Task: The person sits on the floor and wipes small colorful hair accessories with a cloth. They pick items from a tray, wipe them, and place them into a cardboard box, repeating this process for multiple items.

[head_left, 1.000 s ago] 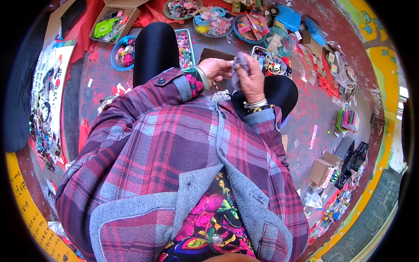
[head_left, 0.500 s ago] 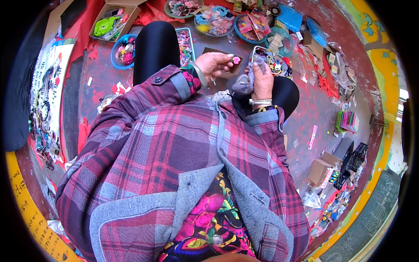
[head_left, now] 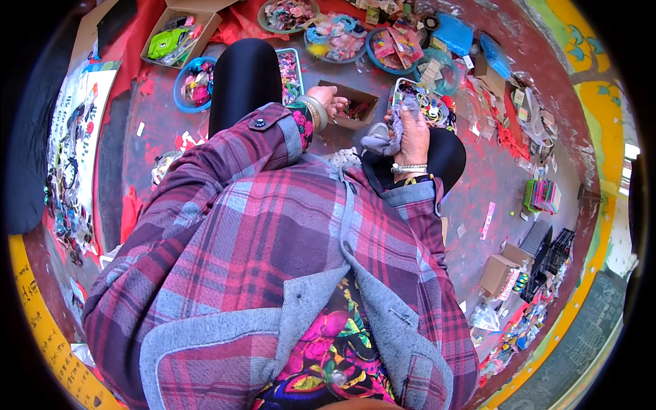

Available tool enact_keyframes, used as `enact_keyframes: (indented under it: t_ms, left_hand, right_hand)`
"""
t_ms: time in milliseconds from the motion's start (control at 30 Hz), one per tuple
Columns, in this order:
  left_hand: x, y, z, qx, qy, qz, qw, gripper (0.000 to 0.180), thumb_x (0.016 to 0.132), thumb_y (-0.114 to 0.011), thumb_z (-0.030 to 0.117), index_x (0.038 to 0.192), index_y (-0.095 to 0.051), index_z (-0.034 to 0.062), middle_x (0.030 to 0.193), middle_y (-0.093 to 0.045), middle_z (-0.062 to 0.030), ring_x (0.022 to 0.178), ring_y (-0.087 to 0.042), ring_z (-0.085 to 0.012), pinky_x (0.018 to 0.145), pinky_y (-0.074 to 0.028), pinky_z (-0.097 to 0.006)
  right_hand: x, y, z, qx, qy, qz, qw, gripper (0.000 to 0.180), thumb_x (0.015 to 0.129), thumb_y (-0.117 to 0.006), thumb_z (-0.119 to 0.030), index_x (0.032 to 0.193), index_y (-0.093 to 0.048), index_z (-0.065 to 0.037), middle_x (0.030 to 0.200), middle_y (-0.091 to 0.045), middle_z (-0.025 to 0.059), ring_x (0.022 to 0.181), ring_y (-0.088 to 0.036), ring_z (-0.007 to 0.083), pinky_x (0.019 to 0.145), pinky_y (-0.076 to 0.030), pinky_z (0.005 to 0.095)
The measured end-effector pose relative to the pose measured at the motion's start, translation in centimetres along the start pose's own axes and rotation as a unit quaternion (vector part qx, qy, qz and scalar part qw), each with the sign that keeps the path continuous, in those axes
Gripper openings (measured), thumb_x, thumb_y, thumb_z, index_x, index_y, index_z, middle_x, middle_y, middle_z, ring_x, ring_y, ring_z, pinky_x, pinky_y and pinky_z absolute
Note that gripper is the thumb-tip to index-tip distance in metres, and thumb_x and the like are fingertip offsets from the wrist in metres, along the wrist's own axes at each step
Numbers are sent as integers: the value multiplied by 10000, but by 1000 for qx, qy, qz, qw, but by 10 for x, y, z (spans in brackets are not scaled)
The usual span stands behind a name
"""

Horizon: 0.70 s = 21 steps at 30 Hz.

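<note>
The left hand [head_left: 326, 100] has dropped, fingers curled (grip unclear), into the cardboard box [head_left: 350, 108]; the right hand [head_left: 412, 131] clutches a fuzzy grey cloth [head_left: 391, 134].

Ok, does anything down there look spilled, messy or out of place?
Yes. Red scraps and small paper bits lie strewn over the floor right of the trays rather than in containers. Otherwise, the left hand reaches into the small cardboard box; the right hand grips grey cloth.
</note>
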<state>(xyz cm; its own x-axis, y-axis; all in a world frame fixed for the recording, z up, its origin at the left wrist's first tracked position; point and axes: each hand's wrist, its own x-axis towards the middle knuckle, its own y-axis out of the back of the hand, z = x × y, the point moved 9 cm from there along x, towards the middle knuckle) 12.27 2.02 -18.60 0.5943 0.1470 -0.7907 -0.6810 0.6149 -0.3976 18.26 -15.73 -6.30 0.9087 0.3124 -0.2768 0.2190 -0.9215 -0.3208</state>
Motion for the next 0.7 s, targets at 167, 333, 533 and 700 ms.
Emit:
enact_keyframes:
  t_ms: [167,333,533,700]
  left_hand:
    - [15,7,-1,-48,-2,1,999,471,943,-309,326,1146,-397,-90,859,-542,-139,572,-439,-135,417,-349,-185]
    - [8,-6,-9,-104,9,-65,992,464,944,-299,325,1117,-432,-84,904,-567,-175,713,-538,-220,600,-461,-284]
    - [-46,-48,-2,-185,44,-198,961,465,949,-313,315,1007,-518,-99,975,-580,-206,879,-565,-286,815,-463,-360]
    - [-71,-64,7,-164,49,-292,941,357,919,-440,233,1042,-510,-95,1041,-570,-184,967,-560,-275,877,-453,-343]
  right_hand:
    - [-18,-46,-3,-217,98,-110,965,313,800,-633,-121,1078,-530,-19,895,-601,37,792,-569,99,705,-464,230]
    - [-38,-83,0,-422,245,-166,857,434,706,-709,-153,1084,-533,-34,953,-604,74,857,-574,142,783,-453,257]
    - [-15,-48,18,-115,9,-110,987,237,793,-601,-49,1025,-572,-10,873,-605,16,752,-559,79,669,-451,207]
    - [-11,-31,28,3,-92,-50,994,186,791,-568,-84,969,-569,-27,792,-604,18,641,-566,86,548,-454,208]
